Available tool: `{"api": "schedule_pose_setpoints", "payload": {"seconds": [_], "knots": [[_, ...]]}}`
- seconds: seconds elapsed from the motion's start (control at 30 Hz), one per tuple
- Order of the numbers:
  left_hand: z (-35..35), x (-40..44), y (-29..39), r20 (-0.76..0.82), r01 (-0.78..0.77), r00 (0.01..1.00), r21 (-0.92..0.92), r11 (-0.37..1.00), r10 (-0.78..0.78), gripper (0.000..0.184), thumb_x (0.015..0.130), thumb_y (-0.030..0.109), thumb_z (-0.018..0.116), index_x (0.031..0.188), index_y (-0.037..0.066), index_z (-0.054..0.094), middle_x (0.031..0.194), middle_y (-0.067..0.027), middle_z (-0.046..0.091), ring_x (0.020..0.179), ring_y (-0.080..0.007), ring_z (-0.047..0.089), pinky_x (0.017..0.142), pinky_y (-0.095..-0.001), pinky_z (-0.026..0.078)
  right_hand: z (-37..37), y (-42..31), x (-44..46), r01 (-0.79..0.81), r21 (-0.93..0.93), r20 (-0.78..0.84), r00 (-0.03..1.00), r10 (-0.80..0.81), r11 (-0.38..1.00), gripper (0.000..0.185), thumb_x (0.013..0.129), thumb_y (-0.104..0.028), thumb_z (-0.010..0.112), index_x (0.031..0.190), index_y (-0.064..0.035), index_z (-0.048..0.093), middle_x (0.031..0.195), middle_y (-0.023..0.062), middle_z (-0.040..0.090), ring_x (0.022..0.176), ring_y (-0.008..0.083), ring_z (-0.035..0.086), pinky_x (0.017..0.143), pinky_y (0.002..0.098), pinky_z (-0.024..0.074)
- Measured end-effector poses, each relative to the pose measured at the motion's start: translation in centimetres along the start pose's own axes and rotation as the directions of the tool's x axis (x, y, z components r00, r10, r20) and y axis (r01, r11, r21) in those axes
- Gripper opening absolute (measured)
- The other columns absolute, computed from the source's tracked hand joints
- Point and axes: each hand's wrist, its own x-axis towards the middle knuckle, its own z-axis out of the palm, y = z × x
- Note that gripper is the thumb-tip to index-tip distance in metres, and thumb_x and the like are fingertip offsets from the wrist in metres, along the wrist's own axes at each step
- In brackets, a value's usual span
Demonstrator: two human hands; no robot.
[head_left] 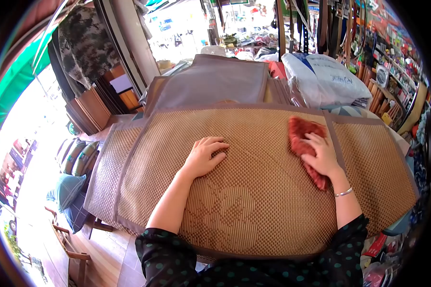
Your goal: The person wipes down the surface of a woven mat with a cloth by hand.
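A tan woven mat with grey-brown edging lies spread in front of me, a patterned patch near its front edge. My left hand rests on the mat left of the middle, palm down, fingers stretched out and holding nothing. On the right, my right hand presses a crumpled red cloth against the mat, close to the edging strip. The fingers lie over the cloth, and part of it sticks out below the hand. A bracelet circles my right wrist.
Behind the mat lies a grey folded sheet, with a plastic-wrapped package to its right. Cushions and a wooden bench stand at left. Belts hang at the back, and crowded shelves line the right side.
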Motion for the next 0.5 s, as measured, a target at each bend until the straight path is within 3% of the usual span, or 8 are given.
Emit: {"api": "schedule_pose_setpoints", "payload": {"seconds": [0.03,0.1,0.17,0.23,0.37,0.43,0.5], "knots": [[0.2,0.2,0.0,-0.006,-0.007,1.0,0.002,1.0,0.007,0.034,0.092,0.027,0.064,0.122,0.013,0.068,0.138,-0.008,0.057,0.133,-0.0275,0.047,0.115,-0.045,0.03,-0.6,0.6,0.0,-0.086,-0.007,-0.039,0.996,0.086,0.996,0.056,0.081,-0.034,0.069,0.132,-0.0111,0.062,0.146,0.0153,0.051,0.143,0.0326,0.038,0.119,0.056,0.0188],[-0.2,-1.0,0.1,0.021,0.0,1.0,0.005,1.0,0.0,0.034,0.092,0.027,0.064,0.122,0.013,0.068,0.137,-0.008,0.058,0.132,-0.0274,0.047,0.115,-0.0452,0.03,-0.1,-0.8,-1.6,-0.048,-0.05,-0.031,0.998,0.047,0.998,0.052,0.08,-0.032,0.068,0.127,-0.0103,0.064,0.145,0.015,0.052,0.139,0.0322,0.042,0.117,0.0559,0.023],[0.0,-0.1,-0.2,-0.02,-0.025,0.999,0.005,1.0,0.025,0.033,0.091,0.027,0.064,0.121,0.013,0.068,0.135,-0.0083,0.059,0.131,-0.0281,0.049,0.114,-0.0454,0.031,0.3,-2.8,-1.4,0.2,-0.081,0.017,0.98,-0.199,0.976,0.054,0.076,-0.032,0.07,0.126,-0.0107,0.064,0.14,0.014,0.056,0.136,0.0311,0.045,0.115,0.0542,0.0256],[-0.3,0.0,-0.1,-0.019,-0.026,0.999,-0.001,1.0,0.026,0.033,0.091,0.027,0.064,0.121,0.013,0.068,0.134,-0.0085,0.06,0.131,-0.0284,0.049,0.114,-0.0455,0.031,0.2,-8.6,-2.7,0.501,-0.026,0.088,0.863,-0.497,0.865,0.055,0.073,-0.031,0.073,0.125,-0.0131,0.065,0.136,0.0123,0.058,0.133,0.03,0.048,0.113,0.0543,0.0291],[-0.2,-0.2,-0.2,-0.026,-0.022,0.999,0.001,1.0,0.022,0.033,0.091,0.027,0.064,0.12,0.013,0.069,0.134,-0.0092,0.06,0.13,-0.0292,0.05,0.113,-0.0457,0.032,1.5,-14.3,-6.4,0.729,0.212,0.269,0.596,-0.756,0.65,0.061,0.071,-0.035,0.079,0.128,-0.0191,0.064,0.141,0.0094,0.055,0.138,0.0279,0.044,0.113,0.0577,0.0269],[-0.2,-0.1,0.0,-0.02,-0.025,0.999,-0.007,1.0,0.025,0.033,0.091,0.027,0.064,0.121,0.013,0.068,0.134,-0.0093,0.06,0.13,-0.0292,0.05,0.113,-0.0456,0.032,1.3,-13.5,-5.6,0.698,0.278,0.263,0.605,-0.751,0.66,0.059,0.071,-0.035,0.079,0.126,-0.0189,0.066,0.143,0.0099,0.054,0.139,0.0277,0.043,0.114,0.058,0.0262],[-0.1,-0.1,0.1,-0.02,-0.024,1.0,-0.013,1.0,0.024,0.033,0.091,0.027,0.064,0.121,0.013,0.068,0.134,-0.0094,0.06,0.13,-0.0293,0.05,0.113,-0.0456,0.032,0.7,-11.4,-3.8,0.629,0.166,0.235,0.722,-0.65,0.759,0.057,0.073,-0.034,0.076,0.126,-0.0174,0.066,0.142,0.0117,0.053,0.138,0.0294,0.044,0.114,0.0579,0.0258]]}}
